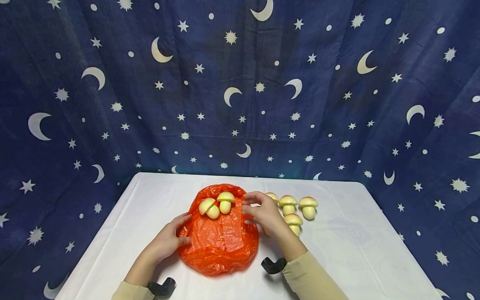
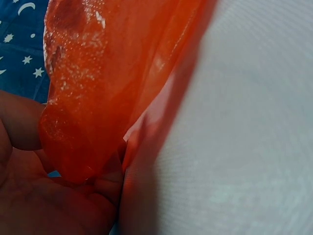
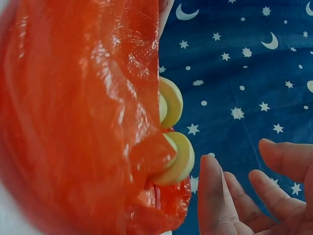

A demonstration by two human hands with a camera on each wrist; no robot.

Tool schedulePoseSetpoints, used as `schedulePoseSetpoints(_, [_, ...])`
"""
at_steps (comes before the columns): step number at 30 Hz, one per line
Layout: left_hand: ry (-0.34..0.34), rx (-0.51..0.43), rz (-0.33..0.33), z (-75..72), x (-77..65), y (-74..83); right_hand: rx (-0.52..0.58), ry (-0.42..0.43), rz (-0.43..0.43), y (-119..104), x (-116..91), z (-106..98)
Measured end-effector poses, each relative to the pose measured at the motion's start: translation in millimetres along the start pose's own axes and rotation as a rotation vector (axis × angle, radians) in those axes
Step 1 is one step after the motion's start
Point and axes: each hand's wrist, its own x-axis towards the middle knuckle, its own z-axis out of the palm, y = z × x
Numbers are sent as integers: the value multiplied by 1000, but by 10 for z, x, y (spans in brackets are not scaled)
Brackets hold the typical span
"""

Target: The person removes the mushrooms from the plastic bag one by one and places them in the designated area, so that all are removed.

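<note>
A thin red-orange plastic bag [image 1: 217, 233] lies spread and rounded on the table, its rim bunched up. At its back part are two toy mushrooms with yellow caps, one tilted mushroom [image 1: 209, 208] and one more upright mushroom [image 1: 225, 202]. My left hand [image 1: 166, 238] touches the bag's left side, fingers and thumb apart; in the left wrist view the plastic [image 2: 98, 98] hides part of its fingers. Beside the right rim is my right hand [image 1: 266, 213], fingers spread; the right wrist view shows its fingers [image 3: 215, 196] apart from the bag and holding nothing.
Several more mushrooms [image 1: 308, 207] stand on the table to the right of the bag, some partly hidden by my right hand and forearm. A white cloth covers the table [image 1: 347, 259]. Behind it hangs a dark blue curtain [image 1: 209, 113] with moons and stars.
</note>
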Motion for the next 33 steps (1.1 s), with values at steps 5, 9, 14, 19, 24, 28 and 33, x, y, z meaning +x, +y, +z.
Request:
schedulePoseSetpoints(5, [1, 4, 2, -2, 0, 2, 5, -12, -2, 2, 68, 72])
schedulePoseSetpoints(9, [0, 4, 4, -3, -1, 4, 28, -12, 12, 14, 118, 117])
schedulePoseSetpoints(14, [1, -1, 0, -6, -8, 10, 29, -1, 4, 47, 179, 172])
schedulePoseSetpoints(19, [3, 0, 6, -10, -8, 9, 21, 20, -16, 66, 234, 226])
schedulePoseSetpoints(24, [3, 4, 11, -8, 3, 0, 8, 38, -30, 70, 263, 263])
schedulePoseSetpoints(28, [4, -3, 11, -9, 9, -6, -8, 58, -38, 74, 281, 287])
schedulePoseSetpoints(33, [0, -5, 14, -12, 11, -12, 11, 66, -40, 84, 318, 315])
